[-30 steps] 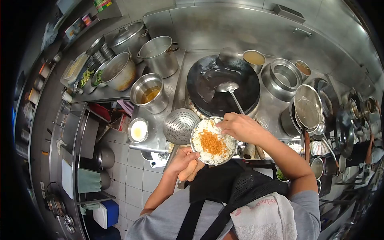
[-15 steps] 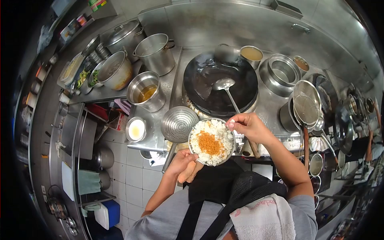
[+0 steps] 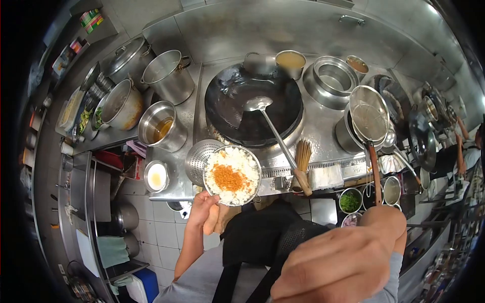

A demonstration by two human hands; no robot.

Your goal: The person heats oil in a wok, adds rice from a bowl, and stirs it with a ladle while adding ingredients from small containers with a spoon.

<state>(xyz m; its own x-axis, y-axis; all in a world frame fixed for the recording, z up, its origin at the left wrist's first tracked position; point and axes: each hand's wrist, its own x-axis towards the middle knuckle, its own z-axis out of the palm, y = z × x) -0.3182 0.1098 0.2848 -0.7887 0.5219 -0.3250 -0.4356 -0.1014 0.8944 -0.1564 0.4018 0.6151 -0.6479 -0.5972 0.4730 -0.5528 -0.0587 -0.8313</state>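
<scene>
My left hand [image 3: 204, 212] grips the near-left rim of a round metal bowl [image 3: 259, 178]. White rice [image 3: 235, 155] fills it, with orange-brown crumbs [image 3: 228, 177] heaped in the middle. Large and close to the camera, my right hand [image 3: 338, 260] shows its back. Its fingers are curled together, and whatever is between them is hidden. Beyond the bowl sits a black wok [image 3: 222, 103], with a metal ladle [image 3: 258, 104] resting in it. A perforated strainer [image 3: 196, 164] lies partly behind the bowl's left side.
A bamboo brush [image 3: 303, 155] and folded cloth [image 3: 326, 177] lie at the counter's front. To the left are a pot of oil [image 3: 164, 134] and a small bowl of pale liquid [image 3: 156, 177]. A wire strainer [image 3: 370, 116] rests on a pot at right.
My right hand has left the rice bowl's rim and come back and up, close to the camera. The bowl stays in my left hand. The camera's view has shifted to the right.
</scene>
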